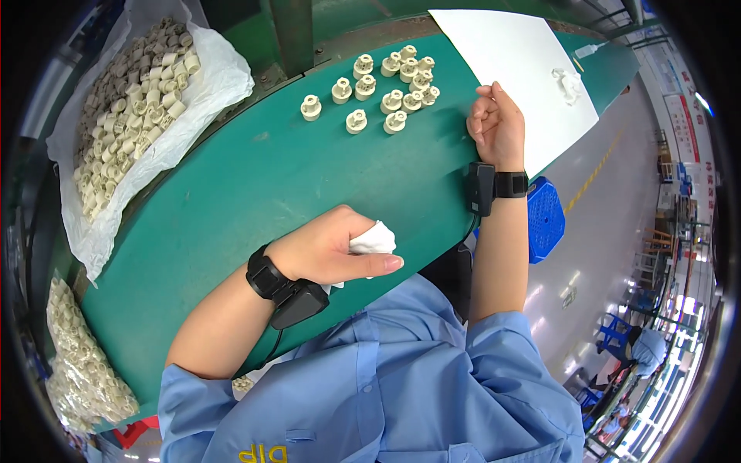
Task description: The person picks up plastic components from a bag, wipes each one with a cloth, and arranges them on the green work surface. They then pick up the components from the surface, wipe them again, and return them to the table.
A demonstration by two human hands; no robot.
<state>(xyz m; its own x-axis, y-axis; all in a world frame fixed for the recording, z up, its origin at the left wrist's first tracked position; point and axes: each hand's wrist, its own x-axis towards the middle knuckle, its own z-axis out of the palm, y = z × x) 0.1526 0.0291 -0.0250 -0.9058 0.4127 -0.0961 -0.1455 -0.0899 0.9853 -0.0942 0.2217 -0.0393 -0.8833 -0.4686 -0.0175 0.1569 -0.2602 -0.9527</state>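
Note:
My left hand [328, 245] is closed around a crumpled white cloth or tissue [373, 240], low over the near part of the green table [255, 185]. Part of that white wad sticks out between thumb and fingers. My right hand [498, 127] is raised at the left edge of a large white sheet [532, 69], its fingers curled in and nothing visible in them. Left of it stand several cream cylindrical parts [364, 87] with narrower, notched tops, grouped at the table's far side. Neither hand touches them.
A white bag [224, 65] full of loose cream parts [131, 116] lies open at the far left. Nearer sits a clear bag [81, 370] of similar pieces. A crumpled white scrap [570, 85] rests on the sheet. A blue stool [546, 220] stands beyond the table's right edge.

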